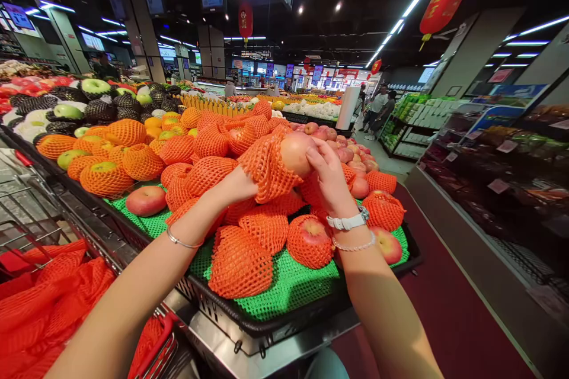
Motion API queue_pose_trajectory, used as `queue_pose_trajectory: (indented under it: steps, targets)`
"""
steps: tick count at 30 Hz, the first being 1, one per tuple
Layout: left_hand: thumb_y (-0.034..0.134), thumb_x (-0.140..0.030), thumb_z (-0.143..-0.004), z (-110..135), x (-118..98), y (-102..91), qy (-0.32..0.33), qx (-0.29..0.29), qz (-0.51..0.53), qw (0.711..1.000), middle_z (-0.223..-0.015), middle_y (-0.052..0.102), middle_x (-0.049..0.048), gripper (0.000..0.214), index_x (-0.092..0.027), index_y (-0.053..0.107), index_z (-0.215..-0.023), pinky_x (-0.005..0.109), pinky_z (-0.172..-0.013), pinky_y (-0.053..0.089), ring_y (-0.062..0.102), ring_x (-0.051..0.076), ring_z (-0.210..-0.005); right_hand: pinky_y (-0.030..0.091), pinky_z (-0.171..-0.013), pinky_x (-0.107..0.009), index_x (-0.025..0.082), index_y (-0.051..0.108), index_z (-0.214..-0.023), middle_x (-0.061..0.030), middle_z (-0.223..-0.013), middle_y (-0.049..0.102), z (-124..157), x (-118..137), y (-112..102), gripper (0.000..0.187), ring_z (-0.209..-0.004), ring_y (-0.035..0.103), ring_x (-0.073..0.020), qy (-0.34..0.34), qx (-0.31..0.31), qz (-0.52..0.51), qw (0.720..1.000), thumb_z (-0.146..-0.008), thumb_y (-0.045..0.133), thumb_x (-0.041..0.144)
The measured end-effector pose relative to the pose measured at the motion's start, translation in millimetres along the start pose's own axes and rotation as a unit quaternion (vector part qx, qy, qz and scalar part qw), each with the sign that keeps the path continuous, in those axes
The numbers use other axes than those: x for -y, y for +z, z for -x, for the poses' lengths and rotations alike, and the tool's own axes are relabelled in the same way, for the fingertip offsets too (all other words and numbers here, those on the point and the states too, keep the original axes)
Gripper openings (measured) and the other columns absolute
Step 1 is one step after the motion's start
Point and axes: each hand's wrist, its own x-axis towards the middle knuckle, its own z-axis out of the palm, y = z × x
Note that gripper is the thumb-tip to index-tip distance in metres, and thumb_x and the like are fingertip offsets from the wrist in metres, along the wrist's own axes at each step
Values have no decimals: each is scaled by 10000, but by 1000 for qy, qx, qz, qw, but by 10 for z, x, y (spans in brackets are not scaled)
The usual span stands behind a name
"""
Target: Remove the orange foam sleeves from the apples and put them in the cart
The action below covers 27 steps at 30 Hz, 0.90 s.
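Observation:
My two hands are raised over a black crate (267, 327) lined with green mesh and heaped with apples in orange foam net sleeves. My right hand (328, 176) grips a reddish apple (294, 152) from the right side, fingers wrapped on it. My left hand (240, 185) is closed on the orange net sleeve (265, 167) that half covers that apple. A white watch and a bead bracelet sit on my right wrist, a thin bangle on my left. Bare apples (146, 200) lie on the green mesh below.
A shopping cart (31, 213) at the lower left holds a pile of loose orange net sleeves (48, 302). More fruit crates stretch to the left and behind. A red-floored aisle runs on the right past dark shelving (502, 189). People stand in the distance (377, 108).

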Motion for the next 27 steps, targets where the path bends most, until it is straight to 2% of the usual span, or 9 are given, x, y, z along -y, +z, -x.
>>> queue_pose_trajectory:
  steps: [4, 7, 10, 13, 18, 22, 25, 27]
  targets:
    - [559, -400, -812, -14, 34, 12, 55, 11, -7, 998, -1218, 647, 138, 417, -111, 634, -1103, 414, -1089, 407, 558, 273, -1214, 491, -884, -355, 246, 551, -1014, -43, -1057, 640, 23, 12, 37, 515, -1000, 604, -200, -53, -10, 54, 997, -671, 674, 609]
    - [536, -358, -830, -14, 48, -1, 90, 12, -33, 995, -1274, 615, 136, 400, -116, 617, -1138, 406, -1118, 367, 514, 262, -1267, 483, -918, -362, 254, 563, -1035, -50, -1112, 633, 46, 28, 55, 473, -1066, 584, -201, -80, 24, 83, 993, -713, 658, 587]
    - [515, -318, -838, -2, 44, 8, 87, 37, -62, 994, -1198, 660, 122, 354, -131, 635, -1113, 443, -1107, 375, 550, 270, -1222, 454, -979, -396, 248, 582, -1063, -56, -1168, 623, 75, 33, 70, 462, -1124, 558, -209, -69, 60, 128, 988, -725, 673, 550]
    - [526, -351, -835, 6, 18, 36, 61, 35, -52, 996, -1126, 687, 109, 351, -142, 652, -1087, 469, -1092, 389, 576, 284, -1178, 424, -1023, -424, 243, 588, -1073, -59, -1199, 617, 99, 7, 105, 430, -1150, 546, -213, -67, 49, 147, 986, -758, 653, 529]
    - [586, -442, -792, -18, -104, 66, -1, -58, 49, 997, -1090, 698, 99, 406, -145, 658, -1059, 407, -1078, 417, 599, 270, -1136, 455, -979, -367, 270, 526, -1092, -59, -1192, 571, 112, -81, 190, 378, -1141, 537, -192, -75, -8, 93, 993, -822, 574, 530]
    - [644, -409, -739, -66, -179, 42, -59, -127, 98, 985, -1011, 719, 98, 431, -148, 630, -1082, 406, -1026, 463, 615, 280, -1101, 458, -969, -355, 284, 457, -1084, -63, -1198, 516, 154, -124, 263, 373, -1134, 524, -182, -92, -46, 71, 992, -824, 564, 530]
    - [667, -335, -720, -94, -127, 8, -113, -195, 126, 966, -1009, 718, 104, 426, -143, 607, -1095, 418, -1042, 442, 610, 279, -1106, 485, -906, -331, 280, 448, -1013, -42, -1085, 537, 211, -149, 327, 362, -994, 570, -162, -77, -48, 42, 995, -785, 636, 489]
    - [632, -296, -750, -102, -56, -8, -137, -229, 151, 952, -1020, 715, 109, 379, -143, 598, -1094, 429, -1057, 425, 614, 267, -1099, 474, -907, -321, 272, 468, -991, -27, -1045, 549, 242, -164, 362, 371, -979, 570, -156, -71, -35, 36, 996, -747, 701, 426]
